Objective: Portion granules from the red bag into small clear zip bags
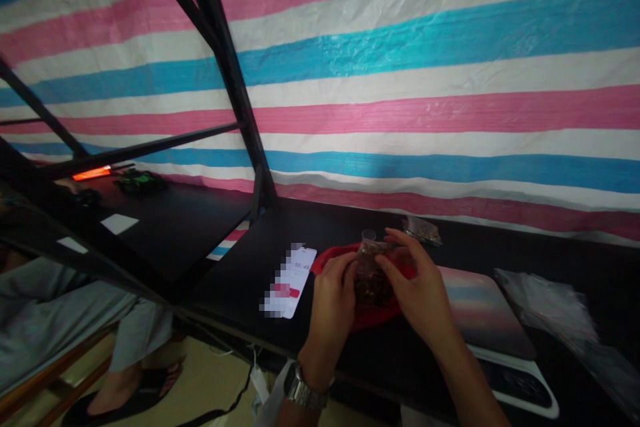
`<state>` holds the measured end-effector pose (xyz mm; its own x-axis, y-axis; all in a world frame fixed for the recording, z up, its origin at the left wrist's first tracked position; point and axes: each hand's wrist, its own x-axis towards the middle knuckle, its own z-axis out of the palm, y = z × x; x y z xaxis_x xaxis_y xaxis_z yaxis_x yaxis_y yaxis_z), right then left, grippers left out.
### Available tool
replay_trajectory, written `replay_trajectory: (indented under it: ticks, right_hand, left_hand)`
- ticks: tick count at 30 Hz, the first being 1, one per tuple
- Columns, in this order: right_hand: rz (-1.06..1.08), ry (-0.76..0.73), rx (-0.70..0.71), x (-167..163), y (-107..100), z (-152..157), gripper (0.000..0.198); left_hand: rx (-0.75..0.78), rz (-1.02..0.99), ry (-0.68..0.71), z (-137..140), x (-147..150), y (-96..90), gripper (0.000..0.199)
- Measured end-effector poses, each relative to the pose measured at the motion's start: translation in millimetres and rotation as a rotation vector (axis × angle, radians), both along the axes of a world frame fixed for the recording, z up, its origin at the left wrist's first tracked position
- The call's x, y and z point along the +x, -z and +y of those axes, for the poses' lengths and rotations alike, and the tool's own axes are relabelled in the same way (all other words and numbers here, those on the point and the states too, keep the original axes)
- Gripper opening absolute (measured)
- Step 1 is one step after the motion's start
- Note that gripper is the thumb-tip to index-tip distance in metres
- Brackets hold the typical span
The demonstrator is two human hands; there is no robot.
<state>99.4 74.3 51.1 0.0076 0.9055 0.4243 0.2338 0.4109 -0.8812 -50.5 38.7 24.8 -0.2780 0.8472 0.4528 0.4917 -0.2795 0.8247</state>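
Observation:
Between my two hands is a small clear plastic bag (pixel 370 250), upright over a red container (pixel 383 319) with dark small pieces in it. My left hand (pixel 336 283) is closed on the bag's left side, a metal watch on its wrist. The thumb and fingers of my right hand (pixel 419 280) grip the bag's right side near its top. What the bag holds is too dim to make out. Just behind it shows a small clear round cup or lid (pixel 369 235).
A kitchen scale (pixel 485 310) lies to the right, with loose clear bags (pixel 555 310) beyond it. A filled bag (pixel 423 231) lies at the back. Left is a lit phone (pixel 300 280). Black frame posts (pixel 235 80) rise on the left, where another person's legs (pixel 100 320) show.

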Motion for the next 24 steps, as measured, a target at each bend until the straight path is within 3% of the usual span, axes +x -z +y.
replay_trajectory:
  ticks: [4,8,14,20,24]
  right_hand:
    - [0.119,-0.046,-0.098,-1.7,5.5,1.2,0.040]
    - [0.176,-0.015,-0.082,-1.5,4.4,0.1,0.036]
    - [0.101,0.039,-0.045,3.3,-3.1,-1.9,0.032]
    - [0.075,0.007,-0.038,5.7,-6.5,-3.3,0.030]
    - [0.169,0.072,-0.029,5.0,-6.5,-2.8,0.028]
  left_hand:
    - [-0.028,-0.094,0.042,0.9,-0.2,1.5,0.028]
    - [-0.017,-0.068,0.057,1.5,1.5,0.5,0.035]
    - [-0.014,-0.066,0.083,2.4,5.6,-2.5,0.043]
    - [0.002,-0.077,0.084,1.8,9.8,-8.1,0.043]
    - [-0.003,-0.045,0.081,2.2,9.0,-8.4,0.041]
